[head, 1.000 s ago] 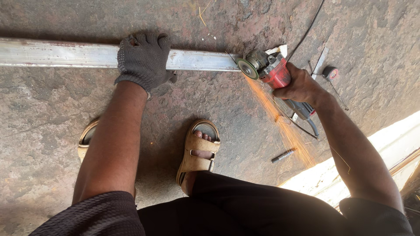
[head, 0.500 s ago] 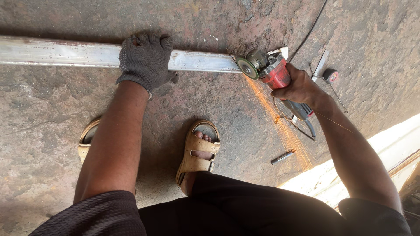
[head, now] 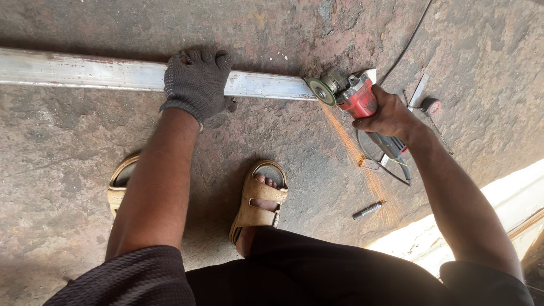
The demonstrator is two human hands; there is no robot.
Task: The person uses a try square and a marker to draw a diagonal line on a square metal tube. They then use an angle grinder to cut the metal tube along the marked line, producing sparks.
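Observation:
A long grey metal bar (head: pixel 85 72) lies flat on the rough stained floor, running from the left edge towards the middle. My left hand (head: pixel 196 84), in a dark knitted glove, presses down on it. My bare right hand (head: pixel 387 116) grips a red angle grinder (head: pixel 354 95). Its disc (head: pixel 321 91) touches the bar's right end. Orange sparks (head: pixel 362 164) stream down and to the right from the disc.
My sandalled feet (head: pixel 259 198) stand just below the bar, one partly hidden under my left arm. A black cable (head: pixel 405 45) runs off to the upper right. A flat metal strip (head: pixel 418 90), a small round black-and-red object (head: pixel 430 106) and a dark marker-like stick (head: pixel 368 210) lie near the grinder.
Both hands hold the same places. The spark stream keeps flowing down to the right. The view has shifted very slightly.

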